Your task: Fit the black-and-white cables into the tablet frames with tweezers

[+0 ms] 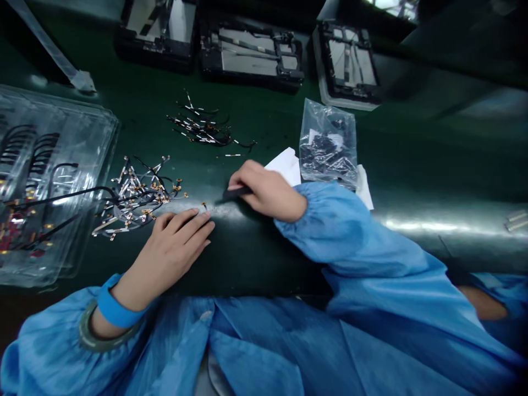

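My left hand lies palm down on the dark green bench, its fingers stretched out flat. At its fingertips is a small flex cable with a gold connector end; the rest of it is partly hidden by the fingers. My right hand is closed around a slim black tool, whose blurred tip is near the bench just right of that cable. Left of the hands is a tangled pile of small flex cables with gold ends. Farther back lies a second bunch of thin black-and-white cables.
Clear plastic trays with black cables stand at the left. A clear bag of small black parts lies beside white paper. Several black-framed stacks, one of them in the middle, line the back. Another person's arm shows at right.
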`<state>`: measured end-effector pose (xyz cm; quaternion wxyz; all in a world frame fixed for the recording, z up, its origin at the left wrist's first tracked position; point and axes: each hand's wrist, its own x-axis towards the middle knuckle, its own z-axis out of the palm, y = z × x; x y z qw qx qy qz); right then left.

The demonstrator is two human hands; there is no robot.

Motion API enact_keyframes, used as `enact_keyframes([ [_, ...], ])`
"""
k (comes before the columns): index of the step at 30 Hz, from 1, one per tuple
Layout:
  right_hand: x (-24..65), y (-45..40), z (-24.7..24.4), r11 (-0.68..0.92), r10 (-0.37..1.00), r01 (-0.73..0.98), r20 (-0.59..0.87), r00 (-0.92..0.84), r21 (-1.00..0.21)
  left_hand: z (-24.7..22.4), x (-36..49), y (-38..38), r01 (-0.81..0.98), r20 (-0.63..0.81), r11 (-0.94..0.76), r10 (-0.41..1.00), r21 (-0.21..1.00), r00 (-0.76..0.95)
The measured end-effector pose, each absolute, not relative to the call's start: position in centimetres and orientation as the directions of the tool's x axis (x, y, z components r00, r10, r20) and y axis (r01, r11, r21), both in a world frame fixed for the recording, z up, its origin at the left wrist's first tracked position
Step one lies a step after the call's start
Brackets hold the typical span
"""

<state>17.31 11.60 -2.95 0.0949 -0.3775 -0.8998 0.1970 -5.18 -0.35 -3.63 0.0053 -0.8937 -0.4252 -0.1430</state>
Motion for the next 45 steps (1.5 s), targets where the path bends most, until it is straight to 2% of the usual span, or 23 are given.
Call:
enact_keyframes([
  [3, 15.1, 10.0, -3.5, 0.744, 0.584, 0.513, 0.044, -0.810, -0.428, -3.7, -5.2, -0.4, 0.767, 0.253, -0.631, 0.766, 0.117, 0.591],
  [7, 13.7, 10.0, -4.4, 0.843, 0.487, 0.428, 0.126, -0.864, -0.327, -3.8, -5.3, -0.5, 0.764, 0.257, -0.634, 0.764, 0.124, 0.592],
  [16, 14.0, 10.1, -4.5, 0.891, 0.438, 0.399, 0.176, -0.881, -0.218, -3.9, -5.4, -0.5, 0.764, 0.281, -0.629, 0.766, 0.145, 0.578],
  [24, 15.5, 9.7, -5.3, 0.923, 0.385, 0.354, 0.374, -0.844, -0.151, -4.1, -5.4, -0.5, 0.762, 0.300, -0.630, 0.763, 0.148, 0.572],
  [31, 15.6, 9.5, -5.6, 0.937, 0.348, 0.330, 0.345, -0.872, -0.112, -4.0, -5.4, -0.6, 0.763, 0.301, -0.630, 0.763, 0.144, 0.572],
  [37, 15.7, 9.3, -5.3, 0.945, 0.323, 0.303, 0.213, -0.922, -0.119, -4.1, -5.4, -0.5, 0.762, 0.295, -0.630, 0.764, 0.151, 0.573],
  [45, 15.3, 8.6, -4.8, 0.944, 0.330, 0.324, 0.114, -0.937, -0.070, -4.1, -5.5, -0.5, 0.759, 0.273, -0.635, 0.763, 0.144, 0.586],
])
